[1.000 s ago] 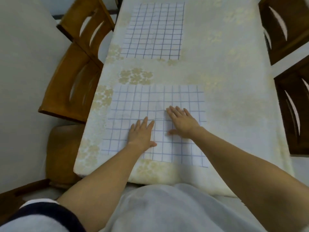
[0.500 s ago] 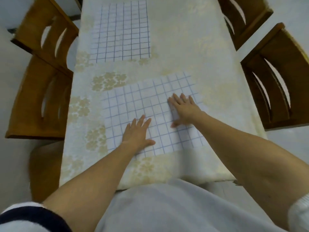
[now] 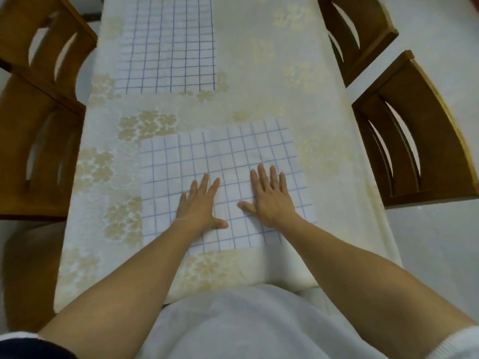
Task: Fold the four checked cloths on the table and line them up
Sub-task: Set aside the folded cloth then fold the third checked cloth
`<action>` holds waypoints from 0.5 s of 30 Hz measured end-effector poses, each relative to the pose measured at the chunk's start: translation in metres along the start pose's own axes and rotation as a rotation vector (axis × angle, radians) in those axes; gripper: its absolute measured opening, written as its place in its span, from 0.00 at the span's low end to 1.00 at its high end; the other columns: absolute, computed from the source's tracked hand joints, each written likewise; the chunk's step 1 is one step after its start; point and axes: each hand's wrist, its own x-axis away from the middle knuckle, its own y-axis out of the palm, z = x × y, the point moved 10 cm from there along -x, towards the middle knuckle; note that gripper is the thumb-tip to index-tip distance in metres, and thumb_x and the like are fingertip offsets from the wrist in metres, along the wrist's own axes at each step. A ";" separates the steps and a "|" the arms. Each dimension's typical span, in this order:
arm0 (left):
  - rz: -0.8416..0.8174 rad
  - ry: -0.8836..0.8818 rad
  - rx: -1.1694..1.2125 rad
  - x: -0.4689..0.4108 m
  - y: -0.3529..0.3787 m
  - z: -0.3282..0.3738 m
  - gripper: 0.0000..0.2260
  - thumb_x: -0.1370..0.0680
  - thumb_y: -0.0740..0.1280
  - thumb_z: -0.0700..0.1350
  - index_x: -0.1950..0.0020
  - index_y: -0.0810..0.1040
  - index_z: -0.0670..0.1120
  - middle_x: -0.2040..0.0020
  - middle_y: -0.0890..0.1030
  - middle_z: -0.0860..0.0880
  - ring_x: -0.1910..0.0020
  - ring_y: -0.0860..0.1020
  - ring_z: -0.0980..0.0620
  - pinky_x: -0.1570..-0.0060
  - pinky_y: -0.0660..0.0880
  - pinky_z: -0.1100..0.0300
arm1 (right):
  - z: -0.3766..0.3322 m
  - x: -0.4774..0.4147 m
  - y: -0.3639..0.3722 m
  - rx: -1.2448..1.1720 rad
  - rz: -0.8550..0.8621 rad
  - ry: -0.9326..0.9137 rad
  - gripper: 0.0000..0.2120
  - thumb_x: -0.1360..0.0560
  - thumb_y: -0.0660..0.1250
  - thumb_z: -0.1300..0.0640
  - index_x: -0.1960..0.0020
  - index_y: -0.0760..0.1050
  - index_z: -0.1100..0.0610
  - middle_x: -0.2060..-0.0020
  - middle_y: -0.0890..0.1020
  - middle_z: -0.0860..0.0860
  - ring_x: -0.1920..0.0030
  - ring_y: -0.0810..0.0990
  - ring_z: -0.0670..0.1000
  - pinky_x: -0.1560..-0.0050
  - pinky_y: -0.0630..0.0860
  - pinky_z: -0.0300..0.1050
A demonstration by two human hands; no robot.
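- Cut off: the far checked cloth and the surface both run past the top frame edge.
- Hidden: patches of the near checked cloth lie under the left hand, the right hand and both forearms.
- Cut off: the left chair, at the frame edge.

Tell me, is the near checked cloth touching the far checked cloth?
Apart. The head view shows a band of bare flowered tablecloth lying between the near checked cloth and the far checked cloth.
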 end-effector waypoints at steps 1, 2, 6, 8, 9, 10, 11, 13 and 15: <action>0.031 0.000 0.011 -0.001 -0.003 0.002 0.53 0.29 0.67 0.71 0.19 0.36 0.57 0.19 0.32 0.52 0.19 0.37 0.43 0.23 0.46 0.39 | -0.004 0.000 -0.003 -0.013 0.021 -0.012 0.45 0.25 0.36 0.27 0.19 0.35 0.55 0.21 0.35 0.54 0.21 0.34 0.60 0.22 0.36 0.61; 0.082 -0.004 0.046 -0.003 -0.009 0.003 0.48 0.27 0.62 0.73 0.18 0.38 0.57 0.19 0.34 0.53 0.19 0.38 0.44 0.23 0.44 0.40 | -0.011 -0.003 -0.007 -0.029 0.051 -0.037 0.42 0.23 0.36 0.29 0.19 0.37 0.56 0.20 0.37 0.54 0.20 0.36 0.58 0.22 0.37 0.59; 0.235 -0.065 0.130 -0.015 -0.026 0.001 0.31 0.18 0.47 0.65 0.18 0.40 0.57 0.18 0.37 0.52 0.19 0.39 0.46 0.21 0.42 0.44 | -0.053 -0.032 -0.028 -0.086 0.160 -0.152 0.31 0.15 0.45 0.43 0.18 0.43 0.58 0.19 0.44 0.54 0.19 0.42 0.56 0.21 0.39 0.55; 0.197 -0.095 0.102 -0.022 -0.022 -0.006 0.29 0.16 0.45 0.61 0.18 0.38 0.57 0.18 0.35 0.53 0.19 0.38 0.47 0.22 0.42 0.41 | -0.067 -0.047 -0.025 -0.080 0.105 -0.158 0.30 0.15 0.43 0.43 0.18 0.40 0.56 0.19 0.41 0.52 0.19 0.39 0.56 0.21 0.37 0.55; 0.182 -0.108 0.081 -0.024 -0.019 -0.013 0.28 0.16 0.44 0.61 0.19 0.36 0.58 0.19 0.34 0.55 0.19 0.37 0.47 0.22 0.42 0.39 | -0.066 -0.052 -0.020 -0.058 0.073 -0.140 0.31 0.16 0.41 0.40 0.19 0.38 0.54 0.19 0.39 0.51 0.20 0.37 0.56 0.22 0.35 0.57; 0.175 -0.114 0.060 -0.025 -0.017 -0.022 0.28 0.16 0.43 0.62 0.20 0.34 0.60 0.20 0.32 0.57 0.20 0.36 0.48 0.23 0.42 0.36 | -0.061 -0.054 -0.015 -0.030 0.048 -0.114 0.33 0.17 0.39 0.36 0.19 0.36 0.53 0.20 0.37 0.50 0.20 0.34 0.56 0.22 0.35 0.58; 0.173 -0.118 0.050 -0.024 -0.016 -0.032 0.27 0.17 0.42 0.63 0.21 0.32 0.62 0.21 0.31 0.59 0.20 0.35 0.49 0.24 0.42 0.35 | -0.052 -0.055 -0.013 -0.010 0.041 -0.090 0.35 0.19 0.37 0.33 0.19 0.35 0.52 0.20 0.36 0.48 0.21 0.33 0.56 0.22 0.34 0.59; 0.196 -0.144 0.084 -0.021 -0.015 -0.058 0.28 0.18 0.41 0.66 0.23 0.31 0.66 0.22 0.29 0.62 0.20 0.34 0.49 0.25 0.40 0.33 | -0.034 -0.054 -0.013 -0.011 0.053 -0.058 0.38 0.21 0.36 0.30 0.19 0.33 0.51 0.21 0.34 0.47 0.22 0.31 0.56 0.23 0.34 0.59; 0.227 -0.187 0.119 -0.017 -0.015 -0.085 0.29 0.20 0.41 0.70 0.24 0.30 0.68 0.23 0.27 0.63 0.21 0.32 0.48 0.25 0.38 0.34 | -0.019 -0.055 -0.017 -0.036 0.061 -0.017 0.38 0.21 0.36 0.30 0.20 0.32 0.52 0.21 0.33 0.48 0.22 0.31 0.56 0.22 0.34 0.59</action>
